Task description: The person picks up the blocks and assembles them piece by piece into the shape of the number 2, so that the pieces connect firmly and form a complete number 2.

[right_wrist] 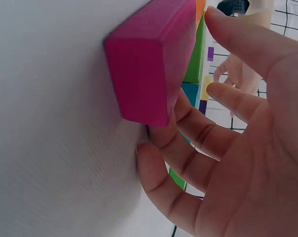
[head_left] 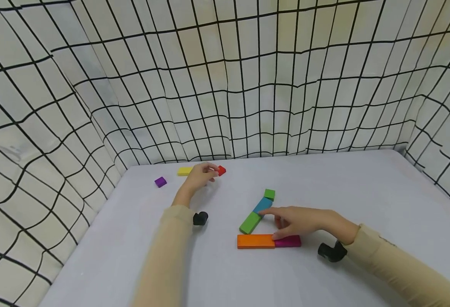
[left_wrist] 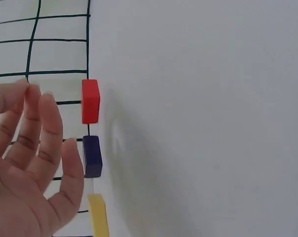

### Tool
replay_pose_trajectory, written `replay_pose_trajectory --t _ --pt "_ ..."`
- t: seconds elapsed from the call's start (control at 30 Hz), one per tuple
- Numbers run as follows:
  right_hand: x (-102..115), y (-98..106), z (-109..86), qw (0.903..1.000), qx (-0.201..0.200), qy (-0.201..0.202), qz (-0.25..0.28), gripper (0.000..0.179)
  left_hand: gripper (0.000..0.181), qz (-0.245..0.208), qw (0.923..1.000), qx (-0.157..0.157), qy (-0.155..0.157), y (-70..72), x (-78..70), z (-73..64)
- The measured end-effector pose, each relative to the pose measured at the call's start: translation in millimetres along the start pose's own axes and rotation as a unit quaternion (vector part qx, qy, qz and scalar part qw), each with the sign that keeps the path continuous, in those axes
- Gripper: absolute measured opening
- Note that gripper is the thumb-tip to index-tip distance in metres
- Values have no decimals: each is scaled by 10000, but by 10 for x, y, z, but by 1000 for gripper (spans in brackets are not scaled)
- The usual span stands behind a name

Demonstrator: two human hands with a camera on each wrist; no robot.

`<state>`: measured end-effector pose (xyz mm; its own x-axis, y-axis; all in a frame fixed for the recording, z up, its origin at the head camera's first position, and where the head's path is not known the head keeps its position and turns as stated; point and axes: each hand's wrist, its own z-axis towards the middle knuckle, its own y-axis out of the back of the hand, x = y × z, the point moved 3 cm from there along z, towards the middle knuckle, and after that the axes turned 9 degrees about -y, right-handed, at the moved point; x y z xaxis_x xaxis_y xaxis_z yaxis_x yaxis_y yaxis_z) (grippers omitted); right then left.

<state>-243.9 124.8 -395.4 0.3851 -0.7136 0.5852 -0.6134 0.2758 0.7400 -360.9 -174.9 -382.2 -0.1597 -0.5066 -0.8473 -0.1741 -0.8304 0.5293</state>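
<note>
At the far edge my left hand hovers by a red block, its fingers loosely bent and thumb near index. In the left wrist view that hand holds nothing; the red block, a dark purple block and a yellow block stand beside it. My right hand has its thumb at the join of an orange block and a magenta block. Its index finger reaches to a blue block. In the right wrist view, relaxed fingers lie along the magenta block's side.
A green block and a smaller green block line up slantwise with the blue one. A purple block lies at the far left. Black netting rises around the table.
</note>
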Motion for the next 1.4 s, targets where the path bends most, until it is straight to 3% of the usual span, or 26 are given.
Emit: replay_pose_trajectory --t 0.17,0.33,0.47,0.83,1.0,1.1,1.4 --pt "18 -3 0 9999 33 -137 -13 71 34 -632 9949 -403 681 -34 36 123" --pt "12 -10 1 9998 -8 -172 -39 70 34 -483 9904 -761 1050 -98 98 243" --pt "-4 -28 -2 9998 -5 -188 58 70 37 -277 9892 -761 1222 -179 130 312" --pt "-16 -39 -7 9999 -37 -110 122 70 52 289 9896 -541 1302 -294 143 418" --pt "-19 -32 -1 9999 -76 -74 31 69 58 170 9897 -523 1319 -288 137 423" --pt "-15 -31 -1 10000 -71 -61 34 68 57 208 9896 -528 1322 -270 132 401" --pt "-14 -42 -20 9998 -75 -159 95 69 46 628 9901 -162 1245 -275 111 358"
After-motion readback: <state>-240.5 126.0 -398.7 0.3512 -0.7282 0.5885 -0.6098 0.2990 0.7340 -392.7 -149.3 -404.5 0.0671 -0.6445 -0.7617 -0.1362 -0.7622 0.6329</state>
